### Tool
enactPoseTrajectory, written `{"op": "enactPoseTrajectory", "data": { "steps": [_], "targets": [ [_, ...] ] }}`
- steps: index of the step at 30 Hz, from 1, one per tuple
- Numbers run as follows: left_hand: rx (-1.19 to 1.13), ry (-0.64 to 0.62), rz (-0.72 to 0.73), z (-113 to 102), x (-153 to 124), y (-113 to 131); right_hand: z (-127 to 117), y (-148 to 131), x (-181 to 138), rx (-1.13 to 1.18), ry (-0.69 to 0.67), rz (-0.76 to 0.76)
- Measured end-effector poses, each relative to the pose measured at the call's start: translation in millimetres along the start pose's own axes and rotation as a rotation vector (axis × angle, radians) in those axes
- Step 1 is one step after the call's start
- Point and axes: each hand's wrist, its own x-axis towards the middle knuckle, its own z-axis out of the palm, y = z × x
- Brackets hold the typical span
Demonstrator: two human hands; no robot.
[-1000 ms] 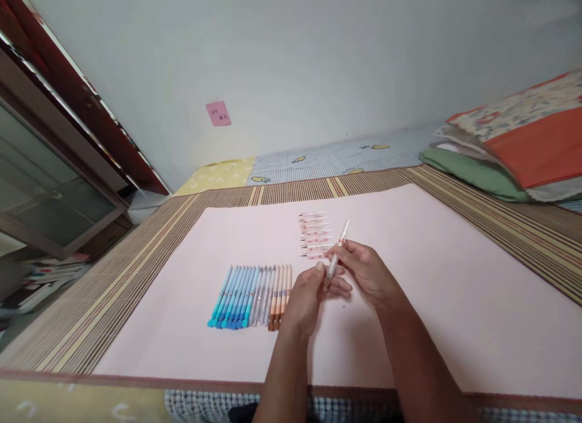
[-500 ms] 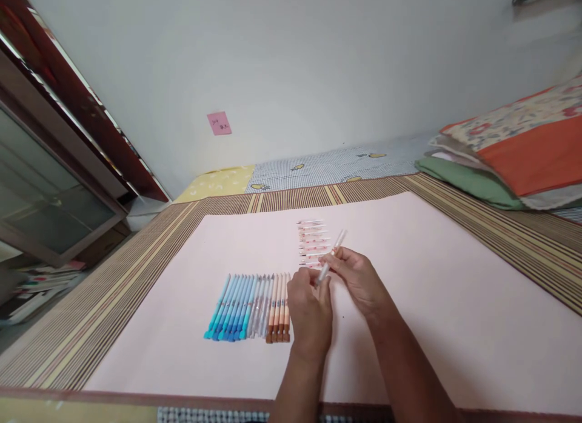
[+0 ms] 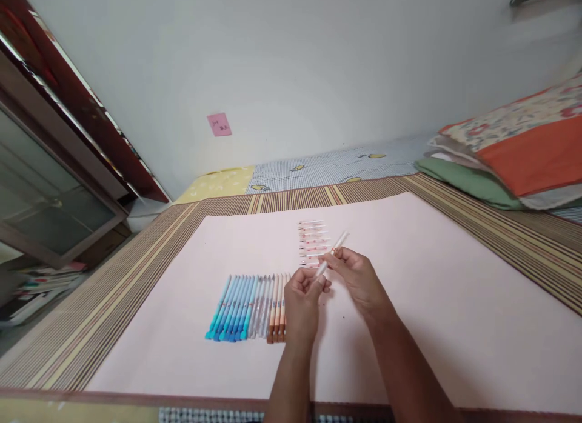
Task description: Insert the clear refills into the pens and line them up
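Observation:
A clear, whitish pen (image 3: 336, 247) is held between both hands above a pale pink sheet (image 3: 431, 314). My right hand (image 3: 357, 277) pinches the pen's middle, its far end pointing up and away. My left hand (image 3: 302, 302) is closed round the pen's near end. Just left of my left hand lies a neat row of capped pens (image 3: 248, 308), blue ones at the left, clear ones in the middle, orange-brown ones at the right. Beyond my hands lies a column of several thin refills (image 3: 313, 242) laid crosswise.
The pink sheet rests on a striped brown mat (image 3: 113, 302) over a patterned bedsheet (image 3: 327, 165). Folded bedding (image 3: 513, 156) is stacked at the right. A pink sticky note (image 3: 219, 124) is on the wall. A dark wooden cabinet (image 3: 59, 168) stands at the left.
My left hand slid slightly left and back along the pen's near end. The pen tilted a little lower. The view shifted slightly between the oldest frame and now.

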Motion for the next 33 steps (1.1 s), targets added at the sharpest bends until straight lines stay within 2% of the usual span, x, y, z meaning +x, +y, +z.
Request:
{"op": "enactPoseTrajectory", "data": {
  "steps": [3,5,7,11,15,19,21,25,27,30,33],
  "targets": [
    [0.367,0.14,0.299,3,-5,-1,4,2,-1,0.09,0.046,0.029],
    [0.427,0.147,0.371,4,-7,2,4,2,-2,0.155,0.035,0.058],
    [0.383,0.118,0.331,4,-8,5,2,0,-3,0.196,-0.029,0.089],
    [0.187,0.054,0.156,1,-4,9,-5,-5,-4,0.239,-0.145,0.091],
    [-0.074,-0.095,-0.029,-3,3,5,-7,-7,-4,0.193,-0.16,0.088],
    [-0.093,-0.12,-0.053,-6,3,2,-4,-5,-4,0.107,-0.103,0.071],
    [0.055,-0.066,0.035,-6,1,3,-2,-4,-3,0.095,-0.066,0.065],
    [0.548,0.095,0.461,-4,-5,4,6,-2,-4,0.185,-0.028,0.066],
    [0.67,0.111,0.623,-3,-7,3,9,-2,-4,0.247,-0.017,0.08],
    [0.651,0.115,0.646,-2,-8,3,9,-3,-4,0.293,-0.042,0.115],
    [0.528,0.11,0.468,-2,-7,7,1,-2,-3,0.288,-0.113,0.125]
  ]
}}
